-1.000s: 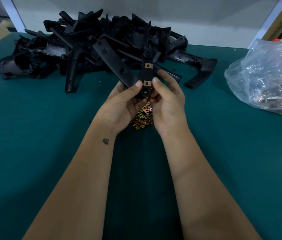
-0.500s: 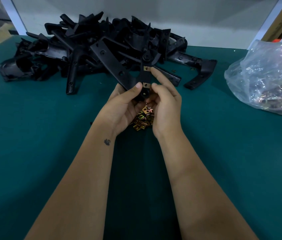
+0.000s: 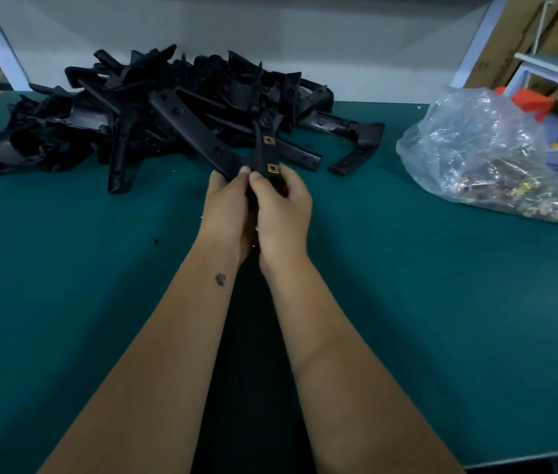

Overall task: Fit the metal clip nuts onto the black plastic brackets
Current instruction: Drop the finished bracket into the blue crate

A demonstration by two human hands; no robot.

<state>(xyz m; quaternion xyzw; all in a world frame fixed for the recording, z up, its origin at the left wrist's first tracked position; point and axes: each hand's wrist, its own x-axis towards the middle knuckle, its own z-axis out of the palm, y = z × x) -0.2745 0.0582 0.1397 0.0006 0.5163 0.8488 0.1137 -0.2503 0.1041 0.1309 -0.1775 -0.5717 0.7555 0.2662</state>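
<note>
Both hands hold one black plastic bracket (image 3: 264, 150) upright over the green table, its upper end pointing away from me. Two brass-coloured clip nuts sit on it, the upper clip nut (image 3: 269, 139) and the lower clip nut (image 3: 273, 168). My left hand (image 3: 228, 210) grips the bracket's lower end from the left, thumb near its edge. My right hand (image 3: 282, 208) grips it from the right, thumb beside the lower clip nut. The hands touch each other and hide the small heap of loose clip nuts on the table beneath them.
A big pile of black brackets (image 3: 154, 111) lies across the back left of the green table (image 3: 65, 268). At the right stands a clear plastic bag of clip nuts (image 3: 486, 159). A white wall runs behind; shelving and an orange thing stand at far right.
The hands have drawn together and lowered over the loose clip nuts, hiding them. The bracket stays in both hands with its two clips on, and my view has tilted.
</note>
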